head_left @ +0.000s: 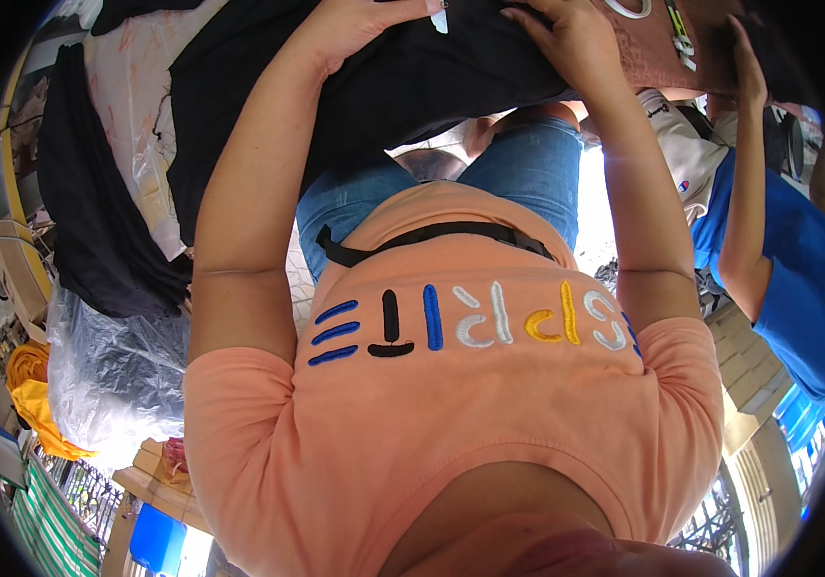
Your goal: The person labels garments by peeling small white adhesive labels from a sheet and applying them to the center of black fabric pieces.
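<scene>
A large black cloth (403, 87) spreads across the table in front of me and hangs over its near edge toward my lap. At the top edge of the view, my left hand (360, 29) is closed, with a small pale tag-like piece (440, 19) at its fingertips. Part of that hand is cut off by the frame. Over the right part of the black cloth rests my right hand (571, 38), thumb and fingers apart, with nothing visible in it.
A green cutter (679, 37) and a white ring (630, 9) lie on the brown tabletop (645, 48) at right. Beside me at right, a person in a blue shirt (802, 279) has an arm on the table. Another black cloth (95, 212) and clear plastic (114, 365) are at left.
</scene>
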A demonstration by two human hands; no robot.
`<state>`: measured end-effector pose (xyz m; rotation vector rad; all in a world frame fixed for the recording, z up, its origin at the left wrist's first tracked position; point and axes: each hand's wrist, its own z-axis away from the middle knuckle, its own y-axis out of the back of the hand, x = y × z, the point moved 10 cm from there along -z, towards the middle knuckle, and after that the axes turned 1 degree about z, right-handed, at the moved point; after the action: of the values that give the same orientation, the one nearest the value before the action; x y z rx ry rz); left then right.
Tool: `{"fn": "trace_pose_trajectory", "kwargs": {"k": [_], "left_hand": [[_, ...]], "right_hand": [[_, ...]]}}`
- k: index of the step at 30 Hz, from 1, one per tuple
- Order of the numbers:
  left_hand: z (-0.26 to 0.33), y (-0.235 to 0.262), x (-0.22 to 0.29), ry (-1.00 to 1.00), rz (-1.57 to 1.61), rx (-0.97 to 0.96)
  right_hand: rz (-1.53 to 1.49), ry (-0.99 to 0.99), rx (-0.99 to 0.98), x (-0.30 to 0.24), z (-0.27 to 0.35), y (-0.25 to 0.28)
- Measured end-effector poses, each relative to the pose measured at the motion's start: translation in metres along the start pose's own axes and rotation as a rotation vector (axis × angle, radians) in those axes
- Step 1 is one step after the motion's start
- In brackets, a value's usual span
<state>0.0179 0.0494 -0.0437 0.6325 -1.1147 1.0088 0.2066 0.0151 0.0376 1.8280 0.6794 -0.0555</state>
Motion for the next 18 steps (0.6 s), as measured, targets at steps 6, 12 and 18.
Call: {"fn": "trace_pose_trajectory", "kwargs": {"k": [6, 12, 18], "left_hand": [[-0.002, 0.005, -0.003, -0.01, -0.021, 0.0], [0.002, 0.01, -0.006, -0.004, -0.013, 0.014], [0.0, 0.002, -0.004, 0.001, 0.031, -0.002]], "right_hand": [[0.0, -0.024, 0.064, 0.007, 0.0, -0.002], [-0.021, -0.219, 0.042, 0.021, -0.007, 0.007], [0.344, -0.035, 0.226, -0.002, -0.012, 0.095]]}}
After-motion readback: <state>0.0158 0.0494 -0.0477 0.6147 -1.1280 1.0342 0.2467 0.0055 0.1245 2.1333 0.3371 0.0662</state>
